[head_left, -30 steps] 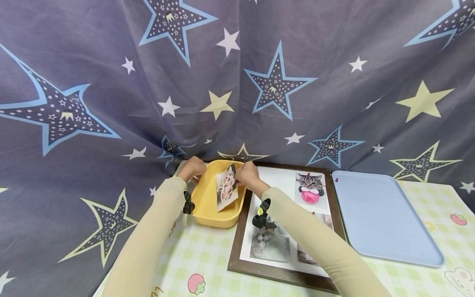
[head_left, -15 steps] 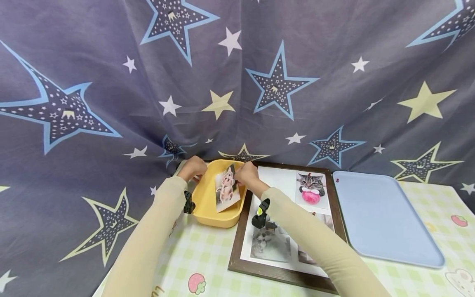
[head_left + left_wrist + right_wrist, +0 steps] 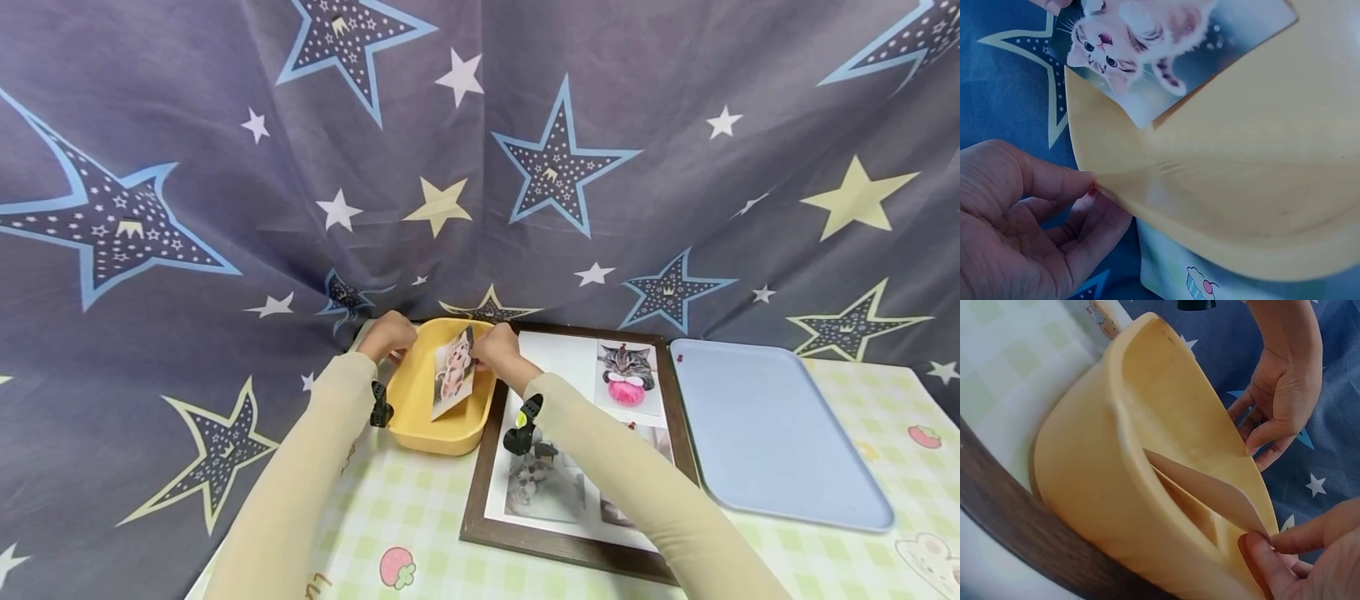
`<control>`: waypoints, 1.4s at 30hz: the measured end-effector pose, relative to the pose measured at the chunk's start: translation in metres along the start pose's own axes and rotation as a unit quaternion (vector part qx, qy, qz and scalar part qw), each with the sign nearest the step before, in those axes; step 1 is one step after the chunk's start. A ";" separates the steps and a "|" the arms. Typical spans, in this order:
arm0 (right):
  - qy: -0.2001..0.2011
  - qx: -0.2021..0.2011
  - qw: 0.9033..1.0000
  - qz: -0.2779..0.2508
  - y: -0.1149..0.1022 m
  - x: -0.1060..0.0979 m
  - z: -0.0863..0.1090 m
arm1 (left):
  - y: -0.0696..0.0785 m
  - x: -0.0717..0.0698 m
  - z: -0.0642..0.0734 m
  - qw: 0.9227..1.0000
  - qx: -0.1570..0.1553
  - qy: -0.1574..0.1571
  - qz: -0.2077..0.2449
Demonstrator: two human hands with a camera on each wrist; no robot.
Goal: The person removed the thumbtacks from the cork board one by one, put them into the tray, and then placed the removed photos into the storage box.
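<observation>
A photo of a kitten [image 3: 453, 377] stands tilted inside a yellow plastic basin [image 3: 405, 412]. My right hand [image 3: 498, 348] pinches one corner of the photo between thumb and fingers, over the basin's right rim. In the right wrist view the photo [image 3: 1213, 490] shows its plain back, and its far end reaches down into the basin. On the opposite side, my left hand [image 3: 1035, 219] pinches the basin's rim between thumb and fingers. The kitten's printed side faces the left wrist view.
Right of the basin lies a brown-framed board [image 3: 558, 546] with several cat photos pinned on white. A light blue tray [image 3: 772, 433] lies farther right, with a red pushpin [image 3: 680, 359] near its corner. A star-patterned curtain [image 3: 480, 267] hangs behind the checked tablecloth [image 3: 442, 517].
The photo has turned slightly and looks narrower in the head view, its lower end a little farther left. My right hand has shifted slightly with it; my left hand stays on the rim.
</observation>
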State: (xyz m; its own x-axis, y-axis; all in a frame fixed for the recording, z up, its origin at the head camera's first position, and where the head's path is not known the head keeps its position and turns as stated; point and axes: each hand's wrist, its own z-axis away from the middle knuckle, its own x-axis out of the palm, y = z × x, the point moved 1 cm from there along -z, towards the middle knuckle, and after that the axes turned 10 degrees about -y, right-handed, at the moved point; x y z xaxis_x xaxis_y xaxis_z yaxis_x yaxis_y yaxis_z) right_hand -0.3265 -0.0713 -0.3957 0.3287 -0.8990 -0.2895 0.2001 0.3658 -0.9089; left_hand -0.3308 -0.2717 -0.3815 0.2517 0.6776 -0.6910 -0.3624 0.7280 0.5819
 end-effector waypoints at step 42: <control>-0.204 0.081 0.974 -0.058 -0.002 -0.003 0.003 | 0.006 -0.001 0.007 1.000 -0.003 0.000 -0.020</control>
State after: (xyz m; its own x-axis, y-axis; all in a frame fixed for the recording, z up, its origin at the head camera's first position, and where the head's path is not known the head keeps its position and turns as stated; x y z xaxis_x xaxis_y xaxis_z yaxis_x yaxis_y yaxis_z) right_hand -0.3247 -0.0681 -0.3924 0.6275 -0.7785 -0.0145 0.3899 0.3303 -0.8596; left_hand -0.3265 -0.2677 -0.3741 0.2659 0.6475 -0.7142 -0.3575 0.7543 0.5507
